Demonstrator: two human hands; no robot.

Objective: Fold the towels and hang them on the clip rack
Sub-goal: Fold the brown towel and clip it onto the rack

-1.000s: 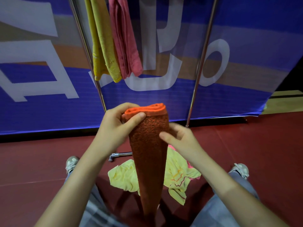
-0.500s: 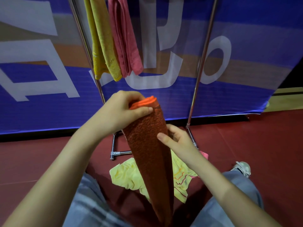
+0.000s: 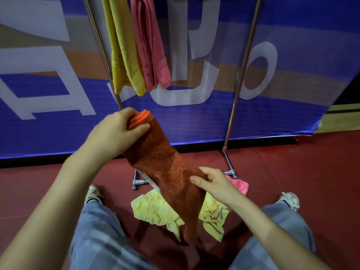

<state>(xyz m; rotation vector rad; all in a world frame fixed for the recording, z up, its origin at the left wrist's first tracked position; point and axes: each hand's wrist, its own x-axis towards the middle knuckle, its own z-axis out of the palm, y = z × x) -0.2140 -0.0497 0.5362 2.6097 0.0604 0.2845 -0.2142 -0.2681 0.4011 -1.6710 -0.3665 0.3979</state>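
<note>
1. Orange terry towel (image 3: 165, 168), folded into a long narrow strip of several layers. It is held in the air in front of the person, upper end raised toward the rack, lower end hanging down between the knees above the floor.
2. Left hand (image 3: 116, 133): clenched round the upper end of the orange terry towel, thumb laid across the front, fingers curled behind the stacked edges.
3. Right hand (image 3: 216, 182): grasps the same towel lower down at its right edge, thumb on the front face, fingers reaching round behind.
4. Metal clip rack (image 3: 243, 75): two slanting steel uprights and a foot bar show. The top rail and its clips lie above the view.
5. Mustard-yellow hanging towel (image 3: 124, 45) and pink hanging towel (image 3: 150, 41): side by side on the rack's left part, both folded narrow.
6. Pale yellow crumpled cloth (image 3: 155, 209) and small pink cloth (image 3: 238, 185): on the dark red floor (image 3: 311, 172) by the rack foot, unfolded.
7. Step in hand, as judged: folding of the orange piece looks finished, and it is being straightened for hanging.
8. Next move, as judged: lift the upper end to a free clip right of the pink hanging towel, keeping the layers pinched together so the fold does not open. The right hand would need to steady the strip or work the clip.
</note>
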